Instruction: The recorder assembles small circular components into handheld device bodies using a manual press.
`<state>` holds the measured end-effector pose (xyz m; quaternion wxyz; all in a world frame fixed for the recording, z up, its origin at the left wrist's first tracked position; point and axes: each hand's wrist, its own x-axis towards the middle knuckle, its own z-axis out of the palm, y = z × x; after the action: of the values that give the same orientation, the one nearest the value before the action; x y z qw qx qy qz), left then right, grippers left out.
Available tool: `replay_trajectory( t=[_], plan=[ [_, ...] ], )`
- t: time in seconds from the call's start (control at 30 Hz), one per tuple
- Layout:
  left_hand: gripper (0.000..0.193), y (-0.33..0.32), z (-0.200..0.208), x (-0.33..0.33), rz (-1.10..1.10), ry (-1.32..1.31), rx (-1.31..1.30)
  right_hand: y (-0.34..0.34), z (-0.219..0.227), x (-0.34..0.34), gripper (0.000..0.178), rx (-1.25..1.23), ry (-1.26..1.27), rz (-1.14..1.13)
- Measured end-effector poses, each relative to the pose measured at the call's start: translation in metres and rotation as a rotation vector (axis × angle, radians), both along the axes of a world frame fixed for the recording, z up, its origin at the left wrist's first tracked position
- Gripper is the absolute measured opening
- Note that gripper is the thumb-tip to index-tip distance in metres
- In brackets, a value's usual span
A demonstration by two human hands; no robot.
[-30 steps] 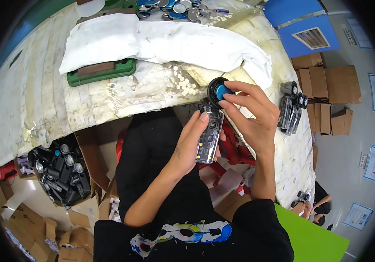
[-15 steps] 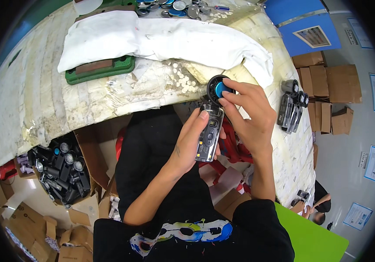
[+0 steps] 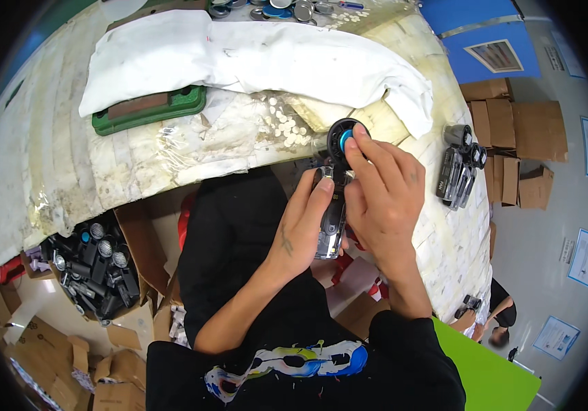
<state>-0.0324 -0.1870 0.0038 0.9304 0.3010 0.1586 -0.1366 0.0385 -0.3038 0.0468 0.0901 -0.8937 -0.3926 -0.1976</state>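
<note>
My left hand (image 3: 298,229) is wrapped round the body of a black handheld device (image 3: 331,222) with a clear casing, held upright just off the bench's near edge. At its top is a round black head (image 3: 335,147) with a ribbed rim. A blue disc (image 3: 345,141) sits in that head, partly hidden by fingers. My right hand (image 3: 390,195) has its fingertips pressed onto the disc, and its other fingers are curled beside the device, covering part of the body.
A white cloth (image 3: 253,58) lies along the bench (image 3: 47,151), over a green tray (image 3: 150,113). Small pale discs (image 3: 287,130) lie nearby. Similar black devices (image 3: 457,171) stand at right. A carton (image 3: 140,253) of black devices sits below left. Another person (image 3: 501,312) is at lower right.
My right fingers have moved from pinching at the disc's edge to pressing on it. That hand has come lower, closer to the device, and now hides more of its body.
</note>
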Motion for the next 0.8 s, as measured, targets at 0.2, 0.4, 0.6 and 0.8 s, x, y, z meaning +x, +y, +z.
replay_trajectory(
  t=[0.2, 0.4, 0.6, 0.8],
  plan=[
    [0.035, 0.013, -0.026, -0.012, -0.007, -0.098, -0.193, 0.004, -0.011, -0.009, 0.045, 0.309, 0.283, 0.088],
    [0.084, 0.058, -0.034, -0.070, -0.146, -0.234, 0.063, 0.032, -0.010, -0.055, 0.139, 1.001, 1.326, 0.350],
    [0.089, 0.091, -0.039, -0.119, -0.085, -0.119, 0.256, 0.083, -0.006, -0.070, 0.082, 0.904, 1.102, 0.520],
    [0.088, 0.098, -0.036, -0.148, -0.019, -0.098, 0.324, 0.098, -0.006, -0.082, 0.074, 0.871, 1.028, 0.626]
  ],
)
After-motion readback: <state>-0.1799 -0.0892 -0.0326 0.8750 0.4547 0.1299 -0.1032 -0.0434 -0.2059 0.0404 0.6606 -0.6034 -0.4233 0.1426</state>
